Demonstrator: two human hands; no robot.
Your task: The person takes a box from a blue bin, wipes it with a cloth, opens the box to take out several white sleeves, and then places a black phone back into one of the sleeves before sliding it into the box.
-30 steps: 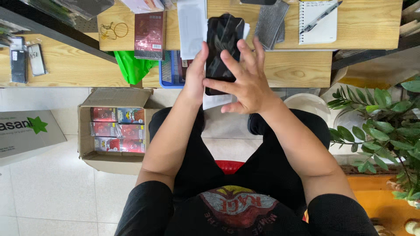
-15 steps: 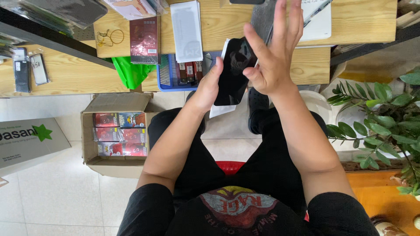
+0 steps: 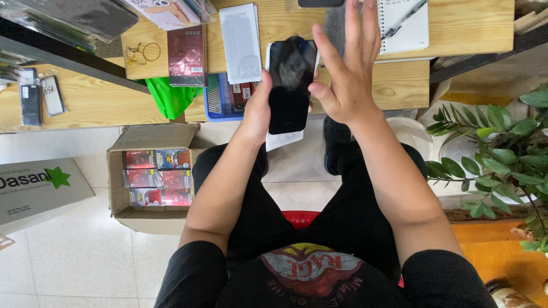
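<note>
My left hand (image 3: 258, 111) grips a black smartphone (image 3: 291, 82) by its left edge and holds it upright in front of me, dark screen facing me. A white sheet (image 3: 283, 140) sticks out below the phone. My right hand (image 3: 345, 74) is raised just right of the phone, fingers spread and pointing up, its thumb close to the phone's right edge. I sit on a red stool (image 3: 301, 218), with my legs in black under my arms.
A wooden desk (image 3: 456, 34) ahead carries a white box (image 3: 241, 43), a dark red packet (image 3: 186, 55), a notebook with pen (image 3: 404, 25) and a blue basket (image 3: 224, 97). On the floor at left stands a cardboard box of packets (image 3: 153, 177); at right is a green plant (image 3: 496, 154).
My right hand lifted off the phone's face and opened, moving up and right. The phone shifted slightly right and now stands more upright.
</note>
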